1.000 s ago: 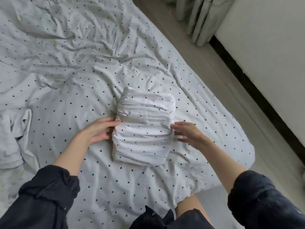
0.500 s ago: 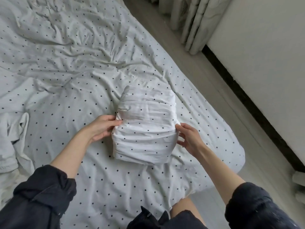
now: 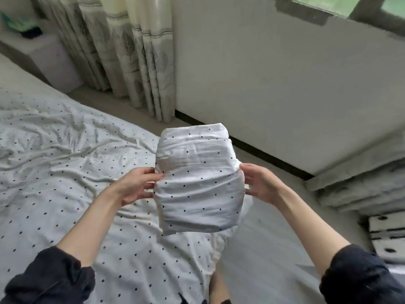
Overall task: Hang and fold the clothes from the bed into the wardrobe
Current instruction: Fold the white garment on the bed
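Observation:
A folded white cloth with small black dots [image 3: 198, 183] is held up in the air above the bed's right edge. My left hand [image 3: 137, 187] grips its left side, with the thumb on top and the fingers beneath. My right hand [image 3: 259, 184] holds its right side, fingers curled round the edge. The bed [image 3: 54, 163], covered with a rumpled dotted sheet, spreads out to the left and below. The wardrobe is out of view.
Patterned curtains [image 3: 131, 53] hang at the back beside a pale wall with a dark skirting board [image 3: 269, 156]. A low white cabinet [image 3: 41, 51] stands at the far left. Stacked grey and white items [image 3: 361, 189] lie on the floor at the right.
Both hands closed on the folded cloth's sides and lifted it off the bed. My view swung up and right, toward the wall and curtains.

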`<control>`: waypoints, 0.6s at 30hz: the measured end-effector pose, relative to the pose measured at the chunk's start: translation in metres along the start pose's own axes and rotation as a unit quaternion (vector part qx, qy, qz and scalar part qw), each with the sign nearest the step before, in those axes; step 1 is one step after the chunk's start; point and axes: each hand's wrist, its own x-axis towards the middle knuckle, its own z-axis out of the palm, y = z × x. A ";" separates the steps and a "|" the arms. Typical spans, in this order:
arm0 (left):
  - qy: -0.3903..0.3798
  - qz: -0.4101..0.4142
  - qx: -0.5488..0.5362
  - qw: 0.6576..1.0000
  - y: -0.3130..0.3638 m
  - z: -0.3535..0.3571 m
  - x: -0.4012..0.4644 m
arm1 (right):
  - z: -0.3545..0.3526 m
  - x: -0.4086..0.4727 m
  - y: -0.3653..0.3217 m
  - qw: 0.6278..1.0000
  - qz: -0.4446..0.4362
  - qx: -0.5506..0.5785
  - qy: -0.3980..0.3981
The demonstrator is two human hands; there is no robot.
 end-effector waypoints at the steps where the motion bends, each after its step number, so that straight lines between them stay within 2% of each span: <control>1: -0.022 -0.001 0.021 1.000 0.002 0.016 -0.006 | -0.014 -0.021 0.005 1.000 -0.006 0.009 0.006; 4: -0.067 -0.002 0.053 0.996 0.004 0.053 -0.012 | -0.043 -0.076 0.021 0.999 -0.013 0.026 0.034; 6: -0.126 -0.007 0.092 0.988 0.003 0.097 -0.019 | -0.073 -0.127 0.041 0.995 -0.030 0.057 0.077; 10: -0.233 -0.008 0.178 0.956 0.001 0.190 -0.029 | -0.127 -0.219 0.081 0.979 -0.049 0.108 0.166; 14: -0.345 -0.029 0.207 0.915 -0.016 0.303 -0.043 | -0.178 -0.321 0.129 0.950 -0.066 0.148 0.266; 18: -0.440 -0.037 0.220 0.870 -0.041 0.424 -0.073 | -0.226 -0.424 0.170 0.901 -0.100 0.203 0.371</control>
